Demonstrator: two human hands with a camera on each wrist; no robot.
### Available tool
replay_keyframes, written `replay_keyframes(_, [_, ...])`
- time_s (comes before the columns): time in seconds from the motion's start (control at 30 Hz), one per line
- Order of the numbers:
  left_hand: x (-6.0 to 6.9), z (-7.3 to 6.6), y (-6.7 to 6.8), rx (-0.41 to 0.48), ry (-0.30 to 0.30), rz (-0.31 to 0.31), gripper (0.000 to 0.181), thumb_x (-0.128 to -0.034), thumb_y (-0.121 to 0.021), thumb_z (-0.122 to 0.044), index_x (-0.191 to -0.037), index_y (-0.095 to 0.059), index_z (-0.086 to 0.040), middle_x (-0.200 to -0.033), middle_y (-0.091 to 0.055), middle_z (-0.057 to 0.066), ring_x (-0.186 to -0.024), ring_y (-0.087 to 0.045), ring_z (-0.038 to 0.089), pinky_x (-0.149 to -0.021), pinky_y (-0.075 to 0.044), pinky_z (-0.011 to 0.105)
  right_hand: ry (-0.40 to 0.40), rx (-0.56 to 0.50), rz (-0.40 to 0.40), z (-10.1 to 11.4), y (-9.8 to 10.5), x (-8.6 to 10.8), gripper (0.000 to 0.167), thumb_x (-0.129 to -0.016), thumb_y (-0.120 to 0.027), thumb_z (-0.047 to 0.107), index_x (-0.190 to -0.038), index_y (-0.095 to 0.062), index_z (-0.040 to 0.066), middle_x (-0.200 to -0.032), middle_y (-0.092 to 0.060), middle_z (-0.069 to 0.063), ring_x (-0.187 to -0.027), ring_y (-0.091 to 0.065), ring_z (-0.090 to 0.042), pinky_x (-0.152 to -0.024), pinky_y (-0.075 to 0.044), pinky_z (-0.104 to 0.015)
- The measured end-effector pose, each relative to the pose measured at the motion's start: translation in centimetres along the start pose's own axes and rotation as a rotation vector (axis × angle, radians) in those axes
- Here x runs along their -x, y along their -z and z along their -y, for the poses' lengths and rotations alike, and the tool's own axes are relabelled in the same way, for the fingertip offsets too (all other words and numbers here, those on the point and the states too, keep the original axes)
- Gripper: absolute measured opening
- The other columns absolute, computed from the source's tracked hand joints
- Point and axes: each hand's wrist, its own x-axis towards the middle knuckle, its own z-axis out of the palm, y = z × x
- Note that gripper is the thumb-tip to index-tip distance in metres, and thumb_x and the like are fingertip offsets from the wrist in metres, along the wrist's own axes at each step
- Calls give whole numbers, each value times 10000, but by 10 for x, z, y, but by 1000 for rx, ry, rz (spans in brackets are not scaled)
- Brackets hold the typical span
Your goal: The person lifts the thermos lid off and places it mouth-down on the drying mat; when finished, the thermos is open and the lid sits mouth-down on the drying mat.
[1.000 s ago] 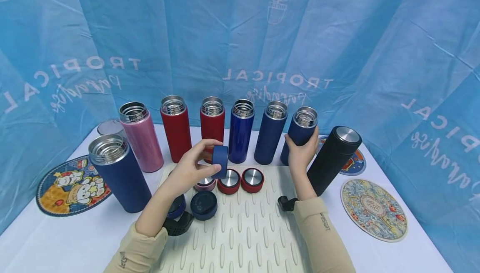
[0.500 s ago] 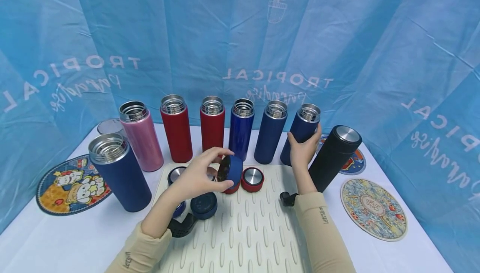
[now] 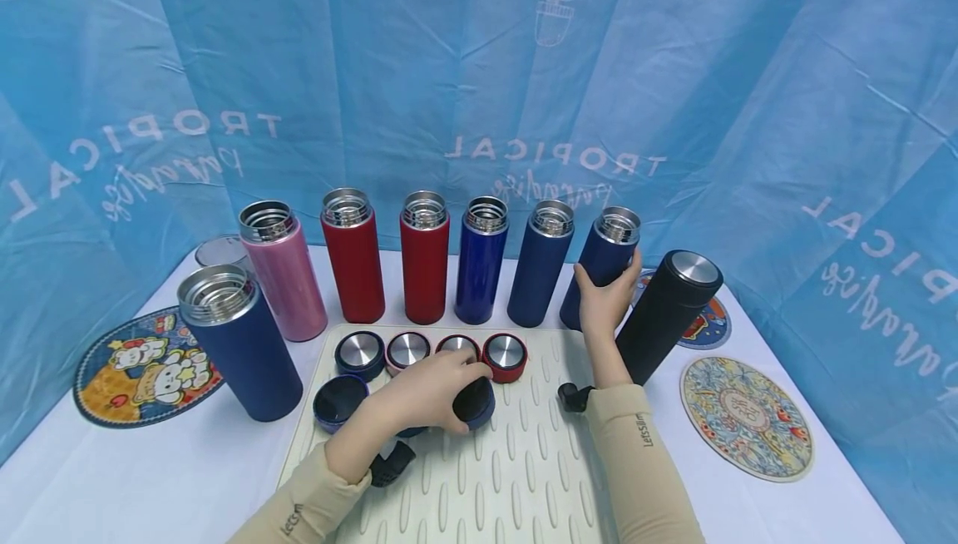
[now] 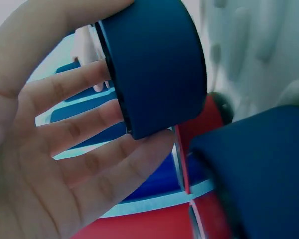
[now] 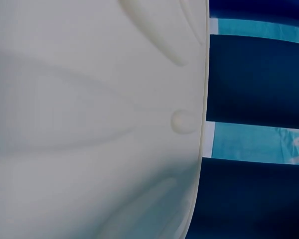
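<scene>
In the head view my left hand (image 3: pixel 430 390) pinches a dark blue bottle lid (image 3: pixel 477 411) low over the cream ribbed mat (image 3: pixel 524 461). Its black side faces up; whether it touches the mat I cannot tell. The left wrist view shows thumb and fingertips around this lid (image 4: pixel 159 64), with another blue lid (image 4: pixel 264 169) close by. My right hand (image 3: pixel 604 304) grips an uncapped dark blue thermos bottle (image 3: pixel 606 253), upright at the right of the row. In the right wrist view, that hand is out of sight; the mat and blue bottle bodies show.
Several uncapped bottles stand behind the mat, including a pink bottle (image 3: pixel 288 286) and a red bottle (image 3: pixel 353 269). A capped black bottle (image 3: pixel 662 319) stands right of my right hand. Steel-topped lids, such as a red lid (image 3: pixel 505 358), line the mat's far edge. Round coasters (image 3: pixel 746 417) lie at the sides.
My left hand has carried the blue lid down and toward me, from in front of the red bottle to the mat, turning its black side up. My right hand shifted slightly, straightening its bottle.
</scene>
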Motion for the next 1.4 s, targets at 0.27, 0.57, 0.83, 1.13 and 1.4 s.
replay_keyframes(0.27, [-3, 3, -11, -105, -9, 8, 634, -606, -853, -294, -1175, -611, -153, -1136, -572, 77, -946, -577, 201, -760, -523, 364, -12, 15, -8, 3, 0, 1, 883, -780, -736, 235, -1460, -174, 196, -1461, -282, -111, -1334, -296, -269, -1067, -266, -484])
replay_keyframes(0.57, [-4, 5, -16, -128, -38, 1, 657, -588, -856, -317, -1171, -620, -128, -1102, -582, 74, -911, -592, 193, -776, -518, 341, 105, -21, 20, 25, 5, 19, 932, -824, -675, 365, -1486, -24, 289, -1543, -67, -11, -1406, -77, -189, -1106, -155, -500])
replay_keyframes(0.83, [-4, 6, -18, -131, -32, 2, 639, -604, -849, -340, -1163, -623, -126, -1115, -586, 83, -928, -594, 200, -802, -514, 352, 389, -145, 108, 61, 27, 46, 818, -889, -604, 242, -1487, -53, 158, -1539, -69, -12, -1404, -62, -110, -1128, -112, -425])
replay_keyframes(1.13, [-4, 5, -19, -166, -39, -7, 637, -605, -845, -370, -1148, -622, -124, -1087, -591, 75, -909, -598, 195, -788, -514, 345, 700, -101, -40, 87, 79, 42, 664, -847, -615, 162, -1373, -274, -58, -1447, -305, -130, -1364, -229, -208, -1121, -149, -358])
replay_keyframes(1.4, [-4, 4, -21, -228, -41, -23, 599, -608, -835, -392, -1107, -632, -130, -1027, -598, 54, -842, -602, 181, -717, -521, 331, 624, -116, 23, 75, 124, 9, 684, -822, -618, 70, -1381, -241, -42, -1446, -325, -96, -1363, -239, -184, -1124, -134, -340])
